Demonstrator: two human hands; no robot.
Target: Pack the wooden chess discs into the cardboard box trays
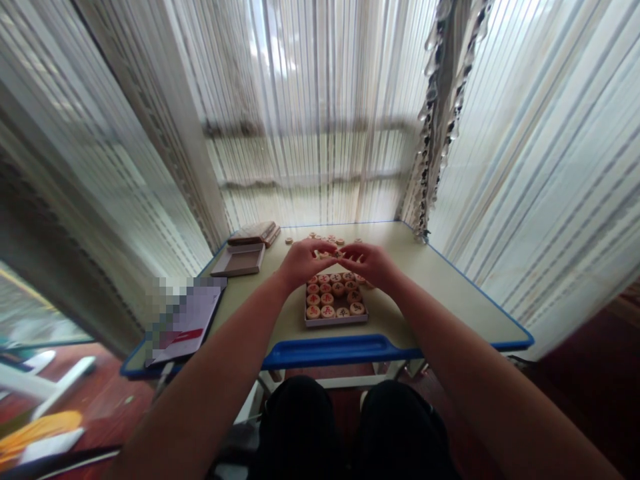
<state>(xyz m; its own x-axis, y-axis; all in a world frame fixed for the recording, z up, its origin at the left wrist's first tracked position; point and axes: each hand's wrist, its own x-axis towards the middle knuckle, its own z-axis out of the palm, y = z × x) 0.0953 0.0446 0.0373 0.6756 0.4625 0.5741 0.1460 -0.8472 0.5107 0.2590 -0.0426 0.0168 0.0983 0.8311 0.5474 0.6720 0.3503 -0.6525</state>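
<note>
A shallow square box on the table holds rows of round wooden chess pieces with red and dark marks. My left hand and my right hand hover side by side over the far edge of the box. Their fingertips meet above loose pieces. The fingers are curled as in a pinch, and what they hold is too small to make out. More loose pieces lie scattered further back on the table.
The beige table has a blue rim. An open box lid and a folded board sit at the back left. A paper pad lies at the left front. Striped curtains surround the table.
</note>
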